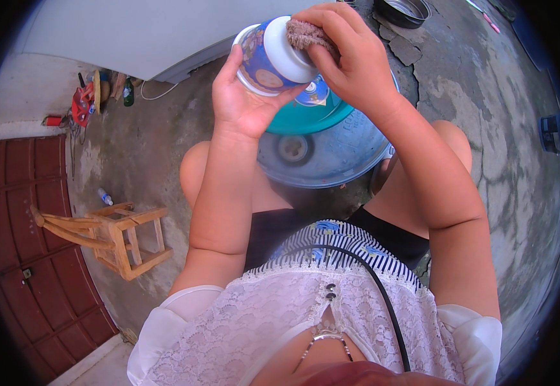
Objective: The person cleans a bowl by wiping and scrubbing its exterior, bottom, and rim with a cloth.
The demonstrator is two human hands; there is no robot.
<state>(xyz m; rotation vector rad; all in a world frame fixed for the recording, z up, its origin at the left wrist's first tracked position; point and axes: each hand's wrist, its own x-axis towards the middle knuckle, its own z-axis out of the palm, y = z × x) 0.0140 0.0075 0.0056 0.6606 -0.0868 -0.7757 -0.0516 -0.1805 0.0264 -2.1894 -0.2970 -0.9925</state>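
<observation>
My left hand point(241, 103) holds a blue and white patterned ceramic container point(266, 60) tilted on its side, with its wide rim to the left and its white base to the right. In my right hand point(359, 62) a bunched brown cloth point(304, 34) is pressed against the base. Beneath both hands sits a teal basin point(304, 125), partly hidden by them. A blue patterned piece point(314, 91) shows inside the basin. The basin rests on the round top of a blue plastic drum point(328, 161) between my knees.
A wooden chair point(128, 236) lies tipped on the concrete floor at left, near a plastic bottle point(105, 197) and a red metal door point(34, 217). A green bottle point(128, 92) stands by the wall. A dark metal pan point(403, 12) is at top right; a dark bucket point(553, 131) stands far right.
</observation>
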